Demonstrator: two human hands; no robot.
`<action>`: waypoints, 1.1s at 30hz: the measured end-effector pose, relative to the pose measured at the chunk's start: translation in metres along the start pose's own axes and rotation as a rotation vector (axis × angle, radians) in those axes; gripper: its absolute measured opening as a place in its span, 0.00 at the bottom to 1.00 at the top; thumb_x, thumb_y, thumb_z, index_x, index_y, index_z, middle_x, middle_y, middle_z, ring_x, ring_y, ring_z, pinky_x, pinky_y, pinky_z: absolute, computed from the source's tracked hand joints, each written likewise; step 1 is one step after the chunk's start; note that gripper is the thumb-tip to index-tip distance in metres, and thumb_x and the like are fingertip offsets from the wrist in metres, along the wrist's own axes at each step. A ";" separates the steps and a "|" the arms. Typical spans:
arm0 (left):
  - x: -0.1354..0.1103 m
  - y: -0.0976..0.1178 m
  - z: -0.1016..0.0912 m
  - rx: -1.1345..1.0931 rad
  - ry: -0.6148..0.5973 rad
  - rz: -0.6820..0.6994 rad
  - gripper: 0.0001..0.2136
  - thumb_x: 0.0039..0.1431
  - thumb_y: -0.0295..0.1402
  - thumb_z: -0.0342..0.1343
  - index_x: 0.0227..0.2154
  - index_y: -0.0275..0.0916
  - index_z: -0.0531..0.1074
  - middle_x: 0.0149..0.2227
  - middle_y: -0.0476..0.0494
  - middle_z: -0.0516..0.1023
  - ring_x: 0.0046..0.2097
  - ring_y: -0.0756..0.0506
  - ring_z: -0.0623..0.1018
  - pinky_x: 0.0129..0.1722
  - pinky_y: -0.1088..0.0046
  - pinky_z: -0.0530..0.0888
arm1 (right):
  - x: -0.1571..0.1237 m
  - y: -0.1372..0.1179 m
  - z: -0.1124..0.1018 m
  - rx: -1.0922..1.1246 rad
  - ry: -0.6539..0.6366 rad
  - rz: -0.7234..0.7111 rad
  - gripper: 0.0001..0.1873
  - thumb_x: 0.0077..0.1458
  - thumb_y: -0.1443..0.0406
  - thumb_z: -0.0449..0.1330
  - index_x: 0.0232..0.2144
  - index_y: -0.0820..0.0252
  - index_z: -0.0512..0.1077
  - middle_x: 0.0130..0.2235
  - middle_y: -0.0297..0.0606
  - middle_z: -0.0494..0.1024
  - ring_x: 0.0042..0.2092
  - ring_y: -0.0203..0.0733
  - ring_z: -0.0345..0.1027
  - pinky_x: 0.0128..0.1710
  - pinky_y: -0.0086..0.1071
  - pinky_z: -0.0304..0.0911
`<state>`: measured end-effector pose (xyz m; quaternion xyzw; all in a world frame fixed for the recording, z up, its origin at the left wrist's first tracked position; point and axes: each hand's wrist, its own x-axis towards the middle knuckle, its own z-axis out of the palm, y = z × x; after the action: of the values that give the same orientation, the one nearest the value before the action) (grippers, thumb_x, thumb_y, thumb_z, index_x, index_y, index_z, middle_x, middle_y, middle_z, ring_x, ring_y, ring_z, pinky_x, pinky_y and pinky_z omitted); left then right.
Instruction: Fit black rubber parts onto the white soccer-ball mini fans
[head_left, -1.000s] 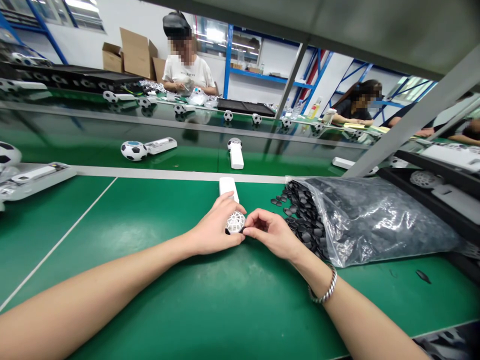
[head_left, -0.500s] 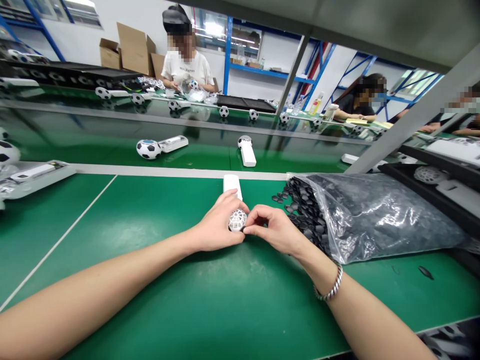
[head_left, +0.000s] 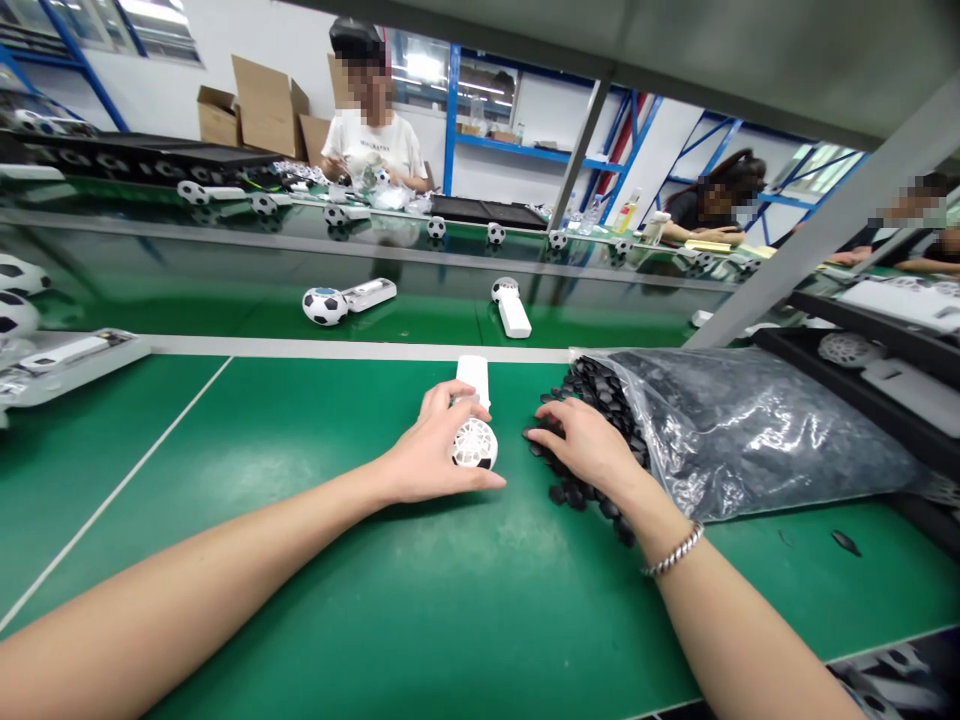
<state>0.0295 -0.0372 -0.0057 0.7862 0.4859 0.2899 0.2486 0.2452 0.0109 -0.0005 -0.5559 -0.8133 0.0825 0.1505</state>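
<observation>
My left hand [head_left: 431,448] is curled around the round openwork head of a white handheld fan [head_left: 475,443], its thumb stretched along the near side. A few black patches show low on the head, and the white handle [head_left: 473,376] points away from me on the green table. My right hand [head_left: 581,437] is over the edge of a heap of small black plastic pieces [head_left: 577,494]. Its thumb and forefinger are apart, with a black piece [head_left: 527,433] at the thumb tip. The other fingers are partly hidden.
A clear plastic bag [head_left: 765,430] of black pieces lies at right, beside black trays [head_left: 780,345]. Beyond a pale rail [head_left: 337,347], football-patterned fans [head_left: 325,306] lie on a green belt. A person [head_left: 375,150] works opposite. A slanted post [head_left: 780,240] stands at right.
My right hand has left the fan head and moved right to the black pieces, its fingers parting. My left thumb has loosened outward. Fans on the belt have shifted right.
</observation>
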 end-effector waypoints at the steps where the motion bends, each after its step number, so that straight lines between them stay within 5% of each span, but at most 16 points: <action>1: 0.000 -0.001 -0.001 0.000 0.020 -0.044 0.27 0.37 0.43 0.63 0.42 0.44 0.62 0.53 0.40 0.50 0.58 0.35 0.52 0.55 0.51 0.57 | 0.000 0.001 0.000 -0.017 -0.031 -0.013 0.07 0.50 0.61 0.58 0.33 0.56 0.71 0.35 0.38 0.71 0.36 0.41 0.66 0.36 0.32 0.59; 8: 0.002 -0.009 -0.021 -0.124 -0.236 0.071 0.24 0.42 0.32 0.61 0.45 0.47 0.62 0.55 0.45 0.49 0.58 0.40 0.56 0.57 0.58 0.56 | -0.002 -0.002 -0.002 0.100 -0.027 -0.095 0.02 0.49 0.67 0.58 0.29 0.57 0.69 0.29 0.33 0.71 0.30 0.36 0.64 0.29 0.28 0.58; 12: 0.001 -0.010 -0.023 -0.107 -0.172 0.011 0.28 0.38 0.33 0.63 0.45 0.47 0.62 0.51 0.45 0.53 0.56 0.40 0.58 0.57 0.60 0.57 | -0.006 -0.006 -0.004 0.299 0.039 -0.097 0.06 0.51 0.63 0.57 0.34 0.55 0.68 0.23 0.28 0.66 0.24 0.33 0.61 0.25 0.27 0.56; 19: 0.006 -0.022 -0.034 -0.227 -0.314 0.035 0.29 0.43 0.31 0.60 0.50 0.48 0.59 0.52 0.48 0.59 0.52 0.43 0.65 0.51 0.67 0.63 | -0.012 -0.020 0.000 0.882 -0.168 -0.097 0.10 0.49 0.62 0.59 0.35 0.58 0.67 0.29 0.32 0.70 0.28 0.34 0.66 0.25 0.26 0.63; 25: 0.005 -0.019 -0.035 -0.290 -0.402 -0.006 0.29 0.43 0.26 0.55 0.51 0.48 0.57 0.53 0.50 0.61 0.45 0.45 0.69 0.41 0.73 0.68 | -0.014 -0.028 0.001 0.598 0.028 -0.425 0.05 0.53 0.67 0.57 0.32 0.57 0.73 0.33 0.36 0.72 0.37 0.36 0.66 0.39 0.31 0.62; 33: 0.003 -0.008 -0.027 -0.199 -0.272 -0.055 0.28 0.41 0.33 0.60 0.48 0.44 0.61 0.48 0.47 0.65 0.46 0.43 0.68 0.44 0.67 0.66 | -0.017 -0.039 0.008 0.530 0.041 -0.571 0.04 0.52 0.71 0.57 0.31 0.59 0.70 0.31 0.34 0.74 0.35 0.36 0.66 0.37 0.30 0.61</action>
<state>0.0067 -0.0284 0.0086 0.7760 0.4380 0.2205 0.3967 0.2140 -0.0186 0.0013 -0.2506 -0.8827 0.2332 0.3220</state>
